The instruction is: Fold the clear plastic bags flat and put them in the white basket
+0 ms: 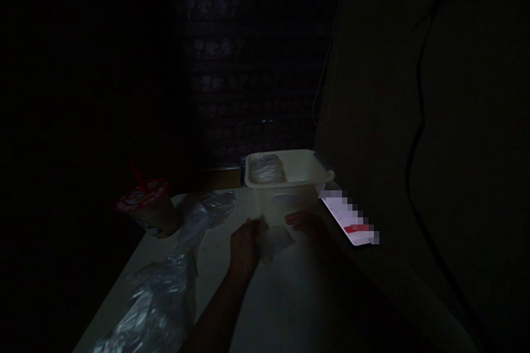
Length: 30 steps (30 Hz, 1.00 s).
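Note:
My left hand (243,248) is closed on a small, pale, translucent plastic piece (276,242), perhaps a folded bag, held just above the table. The piece is blurred and its exact kind does not show. My right hand (305,222) is to the right of it, apart from the plastic, fingers reaching leftward with nothing visible in them. Beyond both hands stands a white plastic basin (304,170) with grey handles. A stack of clear plastic packets (266,169) lies in its left side.
Crumpled clear plastic (163,292) covers the left part of the white table (269,314). A lidded drink cup (155,212) with a red straw stands at the left edge. A lit phone (345,215) lies right of the basin. A dark cable (420,99) hangs along the right wall.

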Each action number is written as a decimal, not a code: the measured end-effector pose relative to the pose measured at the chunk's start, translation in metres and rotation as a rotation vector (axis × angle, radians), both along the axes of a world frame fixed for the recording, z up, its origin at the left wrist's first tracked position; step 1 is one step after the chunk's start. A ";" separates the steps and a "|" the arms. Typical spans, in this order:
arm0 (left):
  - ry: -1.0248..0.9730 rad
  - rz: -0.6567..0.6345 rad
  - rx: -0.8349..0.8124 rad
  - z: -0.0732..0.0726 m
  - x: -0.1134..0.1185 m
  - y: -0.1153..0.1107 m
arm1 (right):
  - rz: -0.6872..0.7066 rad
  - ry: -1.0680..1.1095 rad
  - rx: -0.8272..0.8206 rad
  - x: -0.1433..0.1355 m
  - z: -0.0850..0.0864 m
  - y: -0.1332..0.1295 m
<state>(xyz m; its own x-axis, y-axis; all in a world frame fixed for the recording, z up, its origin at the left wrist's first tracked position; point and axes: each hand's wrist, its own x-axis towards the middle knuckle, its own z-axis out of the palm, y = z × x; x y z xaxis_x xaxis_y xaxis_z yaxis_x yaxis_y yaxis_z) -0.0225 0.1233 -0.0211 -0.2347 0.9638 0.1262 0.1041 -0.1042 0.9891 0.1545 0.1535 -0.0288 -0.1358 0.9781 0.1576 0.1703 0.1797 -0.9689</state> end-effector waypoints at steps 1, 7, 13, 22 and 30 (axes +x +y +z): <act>0.101 -0.012 0.026 0.002 -0.001 0.000 | -0.054 -0.067 0.064 -0.001 0.001 -0.005; 1.043 -0.190 0.117 0.004 0.003 -0.011 | -0.022 -0.525 0.488 -0.028 0.009 -0.031; 1.424 -0.296 0.006 -0.006 0.012 -0.026 | 0.210 -0.903 0.564 -0.044 0.011 -0.043; 1.471 -0.318 0.028 -0.010 0.009 -0.024 | 0.121 -1.027 0.532 -0.045 -0.007 -0.043; 1.493 -0.316 0.041 -0.010 0.010 -0.025 | 0.116 -1.028 0.529 -0.046 -0.003 -0.045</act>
<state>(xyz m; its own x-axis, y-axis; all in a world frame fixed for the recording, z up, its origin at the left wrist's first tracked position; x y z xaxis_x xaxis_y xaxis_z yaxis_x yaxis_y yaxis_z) -0.0121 0.0982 -0.0311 0.3359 0.9384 0.0809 0.9415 -0.3369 -0.0006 0.1085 0.1086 -0.0321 -0.5215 0.7963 0.3065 0.7890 0.5868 -0.1821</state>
